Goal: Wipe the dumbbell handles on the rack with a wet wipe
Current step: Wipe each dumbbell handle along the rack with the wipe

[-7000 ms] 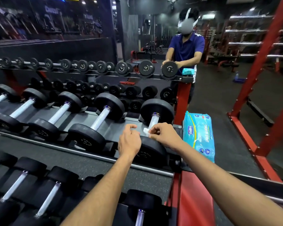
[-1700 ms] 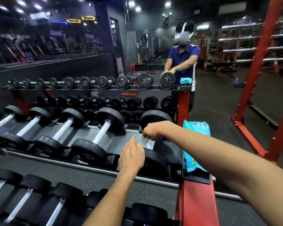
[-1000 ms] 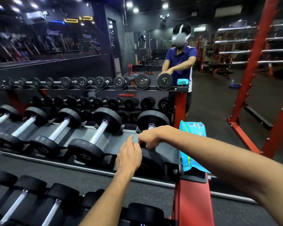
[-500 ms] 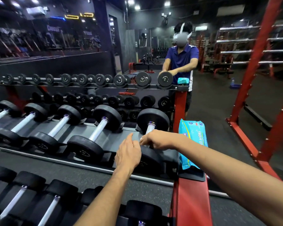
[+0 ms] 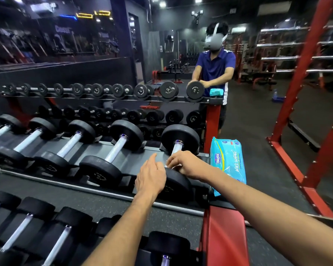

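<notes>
1. The right hand (image 5: 188, 165) is curled over the lower part of the handle (image 5: 176, 148) of the rightmost dumbbell (image 5: 178, 160) on the rack (image 5: 213, 120); a white wet wipe (image 5: 168, 166) is pinched under its fingers against the handle.
2. The left hand (image 5: 151, 177) is held with fingers straight and close together, laid against the near black head of that dumbbell, gripping nothing.
3. A blue pack of wipes (image 5: 228, 164) is seen standing just right of the dumbbell, at the rack's end.
4. More dumbbells are lined up to the left.
5. Another person (image 5: 215, 70) is seen at a further rack.
</notes>
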Demonstrator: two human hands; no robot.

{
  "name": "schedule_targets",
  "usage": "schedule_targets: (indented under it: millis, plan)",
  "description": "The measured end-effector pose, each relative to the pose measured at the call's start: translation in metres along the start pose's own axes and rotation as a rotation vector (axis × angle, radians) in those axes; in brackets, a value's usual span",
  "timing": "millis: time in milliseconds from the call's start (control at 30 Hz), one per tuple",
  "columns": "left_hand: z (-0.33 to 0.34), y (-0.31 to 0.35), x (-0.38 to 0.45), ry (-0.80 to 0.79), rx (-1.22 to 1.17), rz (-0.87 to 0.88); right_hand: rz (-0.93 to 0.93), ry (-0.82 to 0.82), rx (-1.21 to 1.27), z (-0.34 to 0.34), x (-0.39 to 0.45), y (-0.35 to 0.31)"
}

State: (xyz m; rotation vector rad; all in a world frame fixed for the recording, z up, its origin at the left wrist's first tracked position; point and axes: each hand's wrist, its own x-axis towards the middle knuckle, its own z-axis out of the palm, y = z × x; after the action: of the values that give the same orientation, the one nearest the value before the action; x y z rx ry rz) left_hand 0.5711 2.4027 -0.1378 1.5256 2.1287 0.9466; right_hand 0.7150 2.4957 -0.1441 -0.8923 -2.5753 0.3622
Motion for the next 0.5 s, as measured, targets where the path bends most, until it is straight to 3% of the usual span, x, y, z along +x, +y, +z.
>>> schedule_targets:
  millis: [133,233,400,500]
  plan:
    - [0.000,0.000,0.000,0.004,-0.004,0.006,0.051,0.177,-0.030,-0.001,0.011,0.012]
    - [0.000,0.000,-0.001,0.000,-0.004,0.010,0.240,0.357,0.067,0.002,0.016,0.014]
    - [0.000,0.000,0.001,0.004,-0.003,0.016,0.245,0.231,0.225,0.009,-0.007,-0.004]
    - [0.001,0.000,0.001,0.001,-0.007,0.020,0.423,0.364,0.317,0.005,0.000,0.002]
